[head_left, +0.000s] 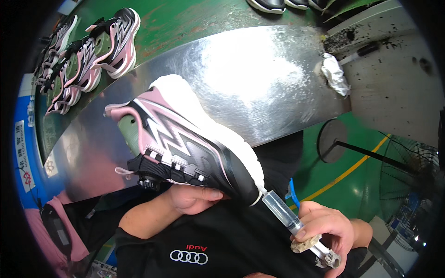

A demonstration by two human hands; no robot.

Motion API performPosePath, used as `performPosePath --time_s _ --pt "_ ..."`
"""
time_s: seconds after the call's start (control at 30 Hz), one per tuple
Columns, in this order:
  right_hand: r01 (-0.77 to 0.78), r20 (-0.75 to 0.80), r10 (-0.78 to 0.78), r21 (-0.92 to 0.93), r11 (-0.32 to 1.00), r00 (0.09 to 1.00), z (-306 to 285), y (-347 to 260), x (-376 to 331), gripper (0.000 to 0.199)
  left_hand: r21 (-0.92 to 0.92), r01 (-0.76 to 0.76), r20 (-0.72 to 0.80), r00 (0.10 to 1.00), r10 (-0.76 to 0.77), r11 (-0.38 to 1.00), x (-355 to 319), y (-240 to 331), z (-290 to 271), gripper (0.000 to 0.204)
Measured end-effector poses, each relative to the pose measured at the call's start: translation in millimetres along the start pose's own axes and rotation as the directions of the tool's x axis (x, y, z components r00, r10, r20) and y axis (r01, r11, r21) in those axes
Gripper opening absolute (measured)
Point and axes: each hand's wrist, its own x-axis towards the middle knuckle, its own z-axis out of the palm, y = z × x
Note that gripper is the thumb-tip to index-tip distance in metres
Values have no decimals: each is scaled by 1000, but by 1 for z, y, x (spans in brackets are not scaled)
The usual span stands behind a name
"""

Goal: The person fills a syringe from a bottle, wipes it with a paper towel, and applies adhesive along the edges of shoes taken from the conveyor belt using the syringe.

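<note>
My left hand (192,198) grips a sneaker (185,143) from beneath, around its laced front. The shoe is black, pink and white with a thick white sole, a dial on the tongue and a green form inside. It lies tilted on its side in the air, toe toward my right hand (327,227). That hand is closed around a clear syringe (282,211) partly filled with clear liquid. Its tip touches the toe where the sole meets the upper. Crusty, dried-looking material sits around the syringe's rear. A blue plastic piece (293,193) sticks up beside the right fingers; its kind is unclear.
A shiny metal table (222,60) spans the middle. Several similar sneakers (116,44) stand at the far left, and dark shoes (269,4) at the top. Crumpled white paper (335,75) and a dark-handled brush-like tool (361,53) lie far right. A black fan (410,171) stands right.
</note>
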Motion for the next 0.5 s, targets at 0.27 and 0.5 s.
performPosePath --time_s 0.27,0.5 --pt "109 -51 -125 -243 964 991 2 -8 -14 76 63 -46 73 996 41 997 42 2 9 43" --pt "227 -9 -252 -402 887 968 3 -4 -8 78 26 -100 106 990 97 995 60 8 18 31"
